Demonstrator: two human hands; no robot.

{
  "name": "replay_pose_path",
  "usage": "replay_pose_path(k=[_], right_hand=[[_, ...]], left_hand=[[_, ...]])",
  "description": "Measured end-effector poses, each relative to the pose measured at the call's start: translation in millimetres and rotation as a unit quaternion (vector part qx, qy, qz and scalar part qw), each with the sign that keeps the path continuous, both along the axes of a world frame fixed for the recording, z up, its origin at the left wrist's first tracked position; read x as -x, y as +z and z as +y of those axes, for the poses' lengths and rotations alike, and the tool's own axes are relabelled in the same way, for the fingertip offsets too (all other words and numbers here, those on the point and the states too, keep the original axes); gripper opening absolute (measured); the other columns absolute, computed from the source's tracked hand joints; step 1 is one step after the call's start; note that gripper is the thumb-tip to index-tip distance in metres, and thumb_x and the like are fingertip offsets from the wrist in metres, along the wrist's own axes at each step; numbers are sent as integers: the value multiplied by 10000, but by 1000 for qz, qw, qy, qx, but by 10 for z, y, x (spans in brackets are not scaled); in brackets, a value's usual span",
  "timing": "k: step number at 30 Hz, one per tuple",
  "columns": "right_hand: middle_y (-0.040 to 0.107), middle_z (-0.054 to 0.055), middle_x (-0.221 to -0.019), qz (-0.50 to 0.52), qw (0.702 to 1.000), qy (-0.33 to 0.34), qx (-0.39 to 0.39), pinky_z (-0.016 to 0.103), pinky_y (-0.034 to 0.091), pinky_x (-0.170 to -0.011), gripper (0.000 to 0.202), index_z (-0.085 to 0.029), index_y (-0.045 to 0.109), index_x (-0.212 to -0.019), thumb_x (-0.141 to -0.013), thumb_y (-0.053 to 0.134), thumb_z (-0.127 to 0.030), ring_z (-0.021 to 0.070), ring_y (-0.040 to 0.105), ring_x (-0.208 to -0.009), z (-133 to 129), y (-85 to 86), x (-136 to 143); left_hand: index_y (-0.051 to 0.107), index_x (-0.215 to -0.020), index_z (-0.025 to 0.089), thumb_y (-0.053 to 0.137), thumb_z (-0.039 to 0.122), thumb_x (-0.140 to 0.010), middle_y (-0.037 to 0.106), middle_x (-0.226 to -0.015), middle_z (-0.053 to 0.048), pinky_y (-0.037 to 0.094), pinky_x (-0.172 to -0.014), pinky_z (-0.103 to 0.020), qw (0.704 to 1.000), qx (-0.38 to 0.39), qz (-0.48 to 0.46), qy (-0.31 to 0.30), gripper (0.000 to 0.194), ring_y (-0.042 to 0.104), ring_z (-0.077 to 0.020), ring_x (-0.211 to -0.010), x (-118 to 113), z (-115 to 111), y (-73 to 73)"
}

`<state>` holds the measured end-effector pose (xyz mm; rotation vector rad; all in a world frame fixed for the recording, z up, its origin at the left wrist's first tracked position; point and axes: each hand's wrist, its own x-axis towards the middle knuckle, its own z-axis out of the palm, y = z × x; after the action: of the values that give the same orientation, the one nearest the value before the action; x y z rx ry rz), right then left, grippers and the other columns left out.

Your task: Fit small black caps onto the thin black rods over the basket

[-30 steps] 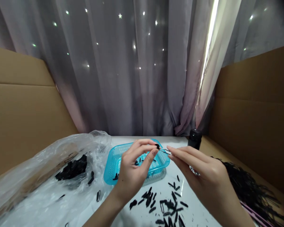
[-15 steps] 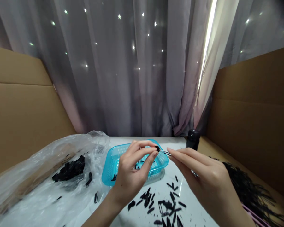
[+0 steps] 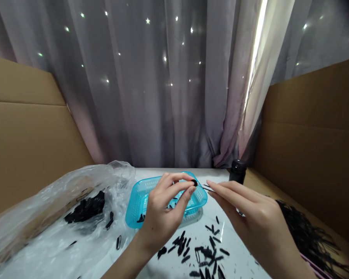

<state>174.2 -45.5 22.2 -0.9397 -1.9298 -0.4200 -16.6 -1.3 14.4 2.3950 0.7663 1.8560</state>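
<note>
Clear plastic bag (image 3: 46,209) holding black pieces, at left on the tabletop (image 3: 238,259). Blue basket (image 3: 133,205) beside it. Left hand (image 3: 163,209) pinches a small black bead (image 3: 194,182) above the basket; right hand (image 3: 250,217) pinches a thin pin (image 3: 204,186) whose tip meets the bead. Loose black clips (image 3: 200,252) lie below the hands; black bottle (image 3: 237,171) behind.

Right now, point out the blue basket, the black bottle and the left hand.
blue basket (image 3: 133,211): head view, on its near left rim.
black bottle (image 3: 238,171): head view, on its cap.
left hand (image 3: 163,213): head view, on the back of the hand.
</note>
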Motion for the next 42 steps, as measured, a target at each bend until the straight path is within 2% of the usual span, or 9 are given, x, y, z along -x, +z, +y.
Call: replay_pose_path(k=[7,11,15,20,25,32,38,42], right_hand=[[734,41,-930,-23,999,-21,-17,247,504,-672,206,-197,681,-1083,-978,514,-139,156,682,-725,-14,5,2],[750,44,-910,-16,999,-14,-44,244,508,-676,219,-182,691,-1083,-974,515,-113,154,692,-729,-10,4,22],[765,43,-943,-2,998,6,-64,247,523,-699,233,-167,686,-1117,-960,537,-81,155,704,-772,3,-10,44],[770,34,-989,11,995,33,-96,264,529,-688,304,-159,684,-1159,-909,586,-17,154,700,-772,19,-31,46],[769,46,-1006,15,993,61,-105,278,540,-672,355,-163,682,-1174,-877,600,13,161,702,-770,21,-26,31],[770,45,-923,40,989,119,-82,265,553,-658,310,-174,700,-1120,-882,602,-1,149,705,-748,35,17,12],[780,37,-882,-17,984,150,-90,269,524,-580,268,-154,692,-1116,-950,504,-60,139,691,-656,-129,43,95],[761,43,-923,17,990,101,-96,233,531,-677,255,-142,698,-1102,-912,572,-28,128,699,-758,-66,71,-2]], left_hand=[[715,-892,179,644,74,-883,688,-956,-61,497,-749,-283,999,-33,22,20,127,615,-163,-842,-4,-8,-16],[719,-870,194,643,105,-888,685,-937,-55,504,-743,-287,1000,-11,5,11,118,630,-172,-841,-13,-27,-19],[712,-822,204,637,172,-906,678,-927,-43,514,-763,-259,994,87,-55,-49,118,647,-164,-869,-16,-58,-20],[729,-794,211,630,264,-923,690,-931,-39,526,-797,-214,959,214,-116,-149,171,658,-154,-907,-6,-66,10],[759,-799,231,655,307,-911,706,-926,-37,536,-828,-188,932,256,-141,-214,171,662,-156,-959,4,-65,36],[772,-822,248,666,284,-905,707,-953,-26,521,-802,-185,935,261,-130,-201,140,657,-147,-942,32,-122,48],[787,-794,237,673,289,-894,710,-937,-34,493,-805,-229,936,281,-127,-171,161,654,-167,-916,-27,-12,-20],[788,-795,227,677,293,-882,724,-948,-43,496,-846,-252,928,288,-135,-196,155,653,-185,-942,-30,9,-34]])
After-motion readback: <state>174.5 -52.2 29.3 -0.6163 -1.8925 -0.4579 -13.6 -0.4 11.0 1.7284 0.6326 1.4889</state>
